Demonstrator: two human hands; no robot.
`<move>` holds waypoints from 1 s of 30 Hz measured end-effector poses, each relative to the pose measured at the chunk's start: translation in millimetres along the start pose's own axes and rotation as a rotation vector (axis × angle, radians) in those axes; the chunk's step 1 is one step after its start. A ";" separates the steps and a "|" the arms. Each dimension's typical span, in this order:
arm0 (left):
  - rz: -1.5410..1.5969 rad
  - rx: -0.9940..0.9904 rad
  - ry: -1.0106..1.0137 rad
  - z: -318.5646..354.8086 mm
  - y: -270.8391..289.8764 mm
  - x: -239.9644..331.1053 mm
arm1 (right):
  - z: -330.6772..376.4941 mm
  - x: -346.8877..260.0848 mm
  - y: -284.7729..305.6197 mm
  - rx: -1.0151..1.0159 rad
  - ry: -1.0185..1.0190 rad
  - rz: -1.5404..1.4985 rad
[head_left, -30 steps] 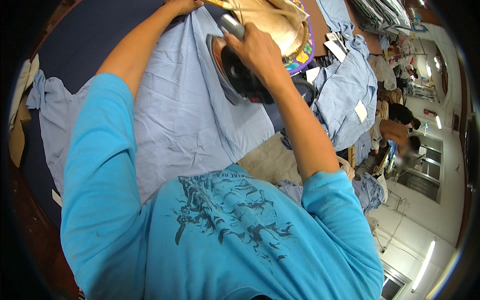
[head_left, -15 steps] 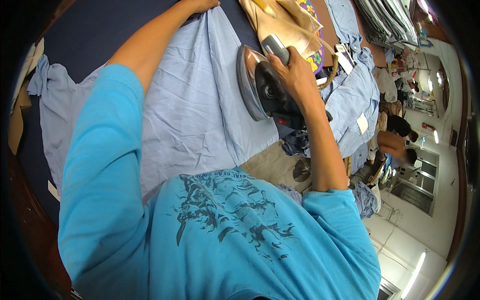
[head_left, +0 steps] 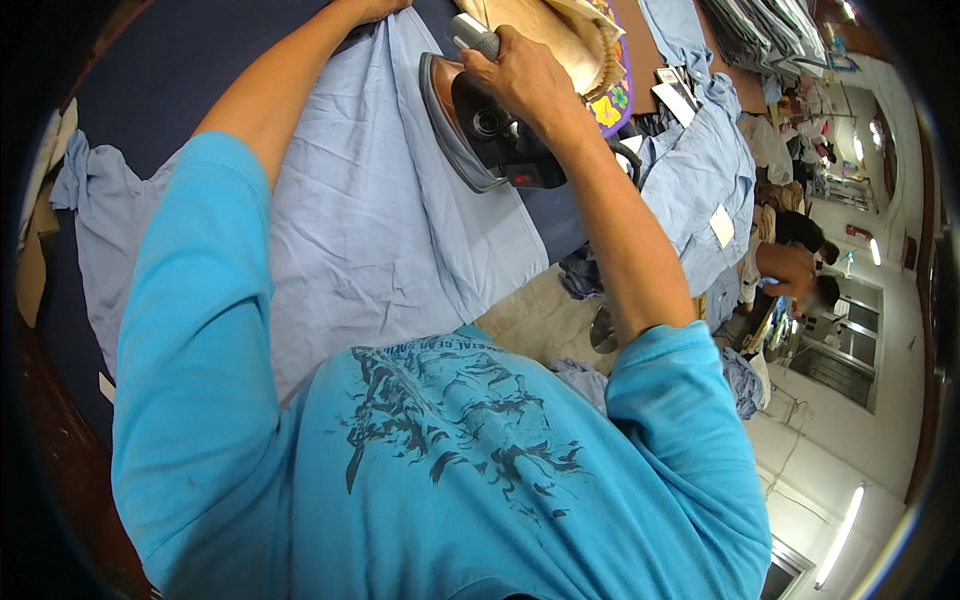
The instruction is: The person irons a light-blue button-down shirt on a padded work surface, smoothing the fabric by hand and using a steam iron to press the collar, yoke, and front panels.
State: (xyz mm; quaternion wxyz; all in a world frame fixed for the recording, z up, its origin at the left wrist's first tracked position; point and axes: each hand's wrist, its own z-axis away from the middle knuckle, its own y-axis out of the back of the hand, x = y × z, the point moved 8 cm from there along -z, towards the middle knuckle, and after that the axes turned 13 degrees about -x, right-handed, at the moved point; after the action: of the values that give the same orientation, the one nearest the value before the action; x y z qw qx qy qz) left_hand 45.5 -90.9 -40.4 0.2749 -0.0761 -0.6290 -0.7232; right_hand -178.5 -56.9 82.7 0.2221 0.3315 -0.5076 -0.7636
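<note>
Right hand (head_left: 520, 70) grip hides iron (head_left: 480, 130) handle; left hand (head_left: 375, 8) cut off.

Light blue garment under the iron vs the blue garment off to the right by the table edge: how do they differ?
The garment under the iron lies spread flat on the dark table; the right garment is bunched and hangs over the edge. The left hand pins the flat one, with the iron in the right hand on it; nothing touches the bunched one. Only the bunched one shows a white tag. Both are light blue.
</note>
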 end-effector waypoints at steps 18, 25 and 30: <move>-0.028 -0.139 0.008 -9.4 -6.3 -4.6 | 146.7 25.1 -34.3 -0.219 -0.019 0.015; 0.064 -0.050 -0.107 -12.1 -12.9 -7.7 | 145.3 51.1 -25.0 -0.093 -0.155 -0.125; 0.102 -0.079 -0.071 -7.0 -8.5 -7.1 | 143.1 16.0 -37.9 -0.225 0.145 0.017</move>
State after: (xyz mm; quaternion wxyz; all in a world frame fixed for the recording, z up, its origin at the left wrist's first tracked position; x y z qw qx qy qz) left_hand 48.9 -94.9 -52.3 0.2855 -0.1445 -0.6045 -0.7295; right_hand -294.1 36.7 81.1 0.3004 0.3545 -0.4041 -0.7879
